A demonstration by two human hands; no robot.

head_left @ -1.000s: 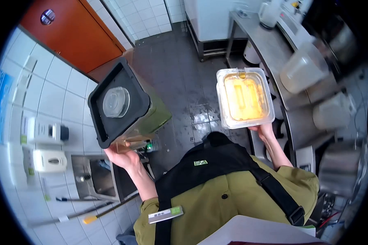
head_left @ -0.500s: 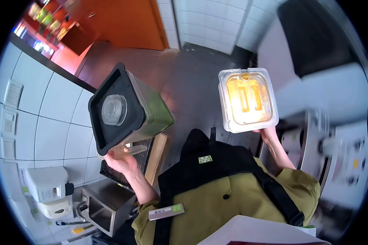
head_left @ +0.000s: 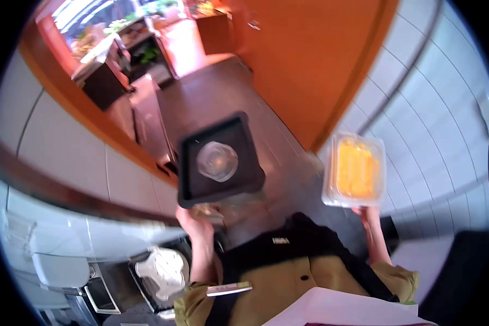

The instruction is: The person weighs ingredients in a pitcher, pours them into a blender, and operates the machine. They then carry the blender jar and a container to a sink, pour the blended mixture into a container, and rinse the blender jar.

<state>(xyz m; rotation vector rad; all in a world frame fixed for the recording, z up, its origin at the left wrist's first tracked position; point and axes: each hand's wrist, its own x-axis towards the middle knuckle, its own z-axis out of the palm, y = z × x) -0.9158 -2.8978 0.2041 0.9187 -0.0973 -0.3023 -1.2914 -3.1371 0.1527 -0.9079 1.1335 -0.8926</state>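
At the lower left corner of a tall container, my left hand (head_left: 197, 224) grips its side below the black lid (head_left: 223, 187). A small clear plastic cup (head_left: 217, 161) sits on top of that lid. The container's body is mostly hidden beneath it. My right hand (head_left: 368, 215) holds up a clear lidded plastic container (head_left: 381, 179) from its near edge; orange-yellow contents (head_left: 357, 168) show through the lid. Most of the right fingers are hidden under the container. The two containers are held apart in front of my body.
An orange door (head_left: 315, 60) stands open ahead, with a doorway leading onto dark floor (head_left: 212, 92). Beyond are shelves (head_left: 141, 51) with green items. White tiled walls (head_left: 418, 103) flank me. A white object (head_left: 160, 271) lies at the lower left near a sink area.
My view has turned and advanced toward the doorway, so the orange door looks larger and more central. Both containers remain in my hands, now shifted rightward and lower in view.
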